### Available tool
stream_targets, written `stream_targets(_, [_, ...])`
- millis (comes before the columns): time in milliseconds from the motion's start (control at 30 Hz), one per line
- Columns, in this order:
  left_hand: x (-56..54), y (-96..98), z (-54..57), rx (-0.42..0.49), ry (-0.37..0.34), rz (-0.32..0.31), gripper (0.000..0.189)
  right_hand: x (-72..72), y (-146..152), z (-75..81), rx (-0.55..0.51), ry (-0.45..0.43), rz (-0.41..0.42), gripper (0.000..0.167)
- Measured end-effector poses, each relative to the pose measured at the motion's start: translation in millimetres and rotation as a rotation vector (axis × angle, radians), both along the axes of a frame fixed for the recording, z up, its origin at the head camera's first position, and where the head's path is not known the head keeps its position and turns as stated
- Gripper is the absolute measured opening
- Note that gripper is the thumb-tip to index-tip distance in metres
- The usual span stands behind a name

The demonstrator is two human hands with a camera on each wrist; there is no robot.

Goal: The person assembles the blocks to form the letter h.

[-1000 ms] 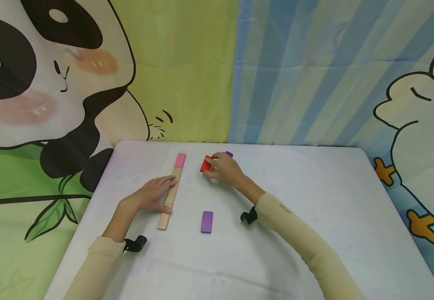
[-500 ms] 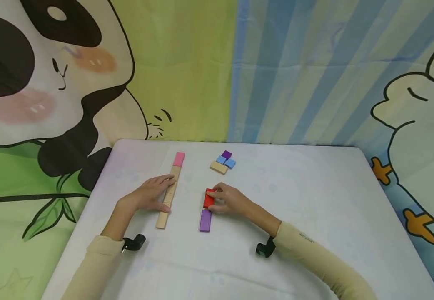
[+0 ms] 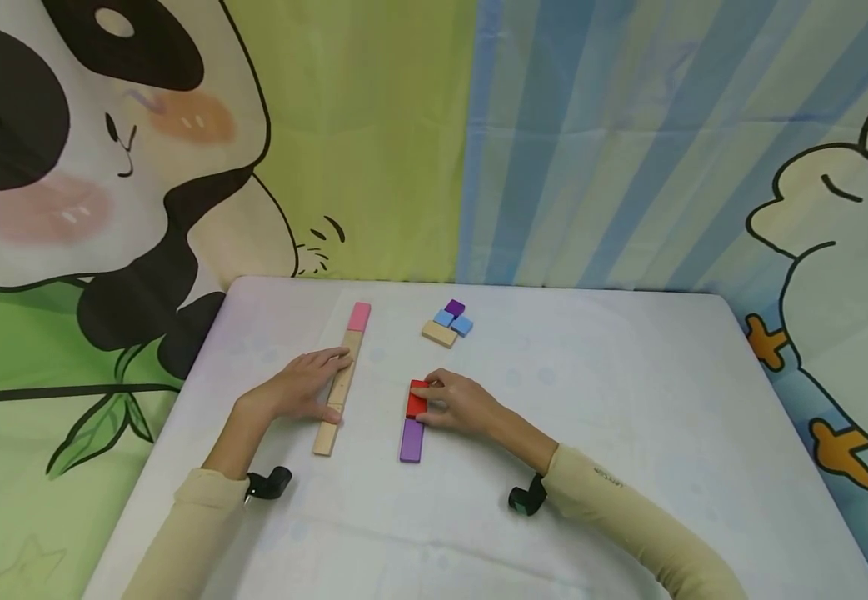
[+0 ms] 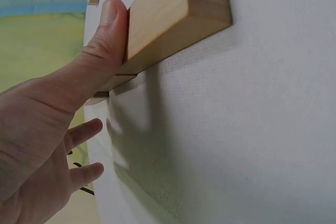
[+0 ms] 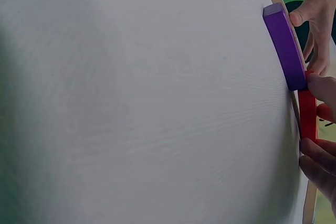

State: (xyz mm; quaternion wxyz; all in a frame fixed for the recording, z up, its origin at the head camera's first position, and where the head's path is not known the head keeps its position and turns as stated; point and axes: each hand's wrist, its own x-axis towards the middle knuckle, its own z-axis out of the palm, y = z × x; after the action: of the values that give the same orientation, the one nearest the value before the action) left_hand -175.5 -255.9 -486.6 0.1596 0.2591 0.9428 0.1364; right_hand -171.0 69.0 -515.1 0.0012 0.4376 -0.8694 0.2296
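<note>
My right hand pinches a red block between thumb and fingers on the white table. The block's near end meets a purple block, and the two form a short line. To the left, a row of plain wooden blocks with a pink block at its far end lies flat. My left hand rests on that row with spread, relaxed fingers. In the left wrist view its thumb touches a wooden block with digits on its end.
Behind the red block sits a small cluster: a wooden block, two blue blocks and a dark purple block. A curtain with cartoon animals hangs along the table's back edge.
My right hand has brought the red block from beside the far cluster toward me and set it against the purple block's far end. My left hand stays put on the wooden row.
</note>
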Motion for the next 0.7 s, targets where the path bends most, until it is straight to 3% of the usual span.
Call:
stream_targets(433, [-0.1,0.8,0.3,0.004,-0.004,0.008,0.101,-1.6,-1.0,3.9,0.102,-0.005,-0.005,0.044])
stream_targets(700, [-1.6,0.5,-0.9,-0.007,-0.013,0.009,0.103,-2.1,-1.3,3.9,0.081,-0.035,0.01,0.045])
